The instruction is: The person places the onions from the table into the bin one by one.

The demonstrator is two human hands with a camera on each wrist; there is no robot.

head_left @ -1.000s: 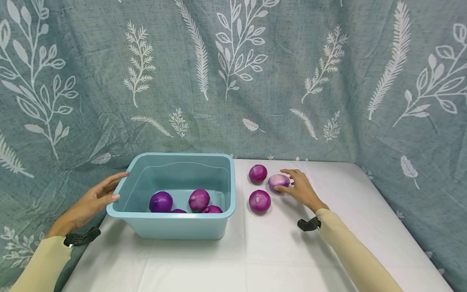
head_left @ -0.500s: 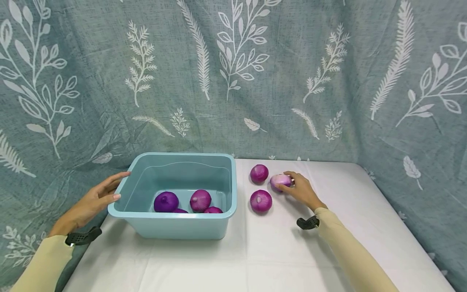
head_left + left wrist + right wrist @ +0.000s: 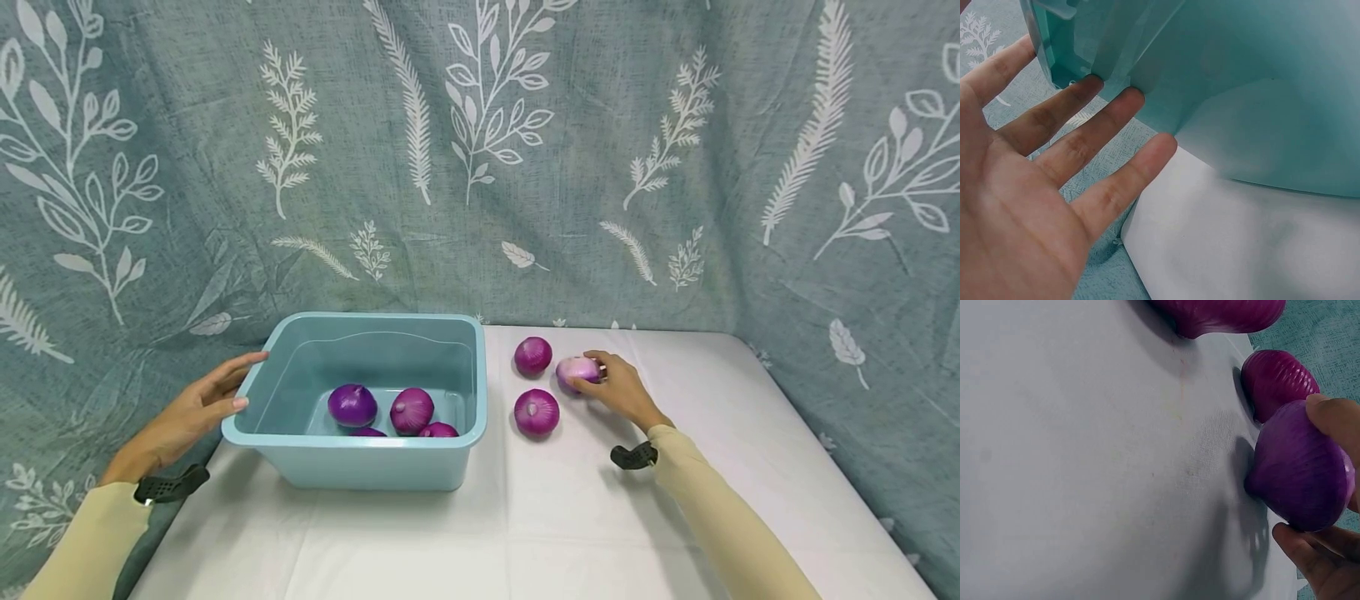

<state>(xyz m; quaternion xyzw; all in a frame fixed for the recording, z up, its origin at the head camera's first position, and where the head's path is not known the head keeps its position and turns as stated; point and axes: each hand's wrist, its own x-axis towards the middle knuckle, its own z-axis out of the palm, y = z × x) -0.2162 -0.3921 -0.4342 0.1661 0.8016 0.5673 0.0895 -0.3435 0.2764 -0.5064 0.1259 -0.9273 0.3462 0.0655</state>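
Right hand (image 3: 618, 392), right of centre in the head view: thumb and fingers grip a pale purple onion (image 3: 576, 373) and cover its right side; whether this onion bears on the white tablecloth (image 3: 600, 517) cannot be told. In the right wrist view it occupies the right middle, pointed end to the left, with most of the hand cut off by the right edge. Just left of it in the head view lie a rear onion (image 3: 533, 357) and a front onion (image 3: 536, 413). Left hand (image 3: 183, 417), lower left, fingers extended, lies at the left rim of a light-blue plastic tub (image 3: 348, 464); in the left wrist view its palm is cropped by the left edge. Within the tub, a dark purple onion (image 3: 352, 406) and a magenta onion (image 3: 412, 412) show largely exposed; the near wall hides the lower parts of a right-hand onion (image 3: 438, 429) and all but a sliver of a half-buried onion (image 3: 367, 432). Leaf-patterned fabric (image 3: 570, 125) runs off the top edge.
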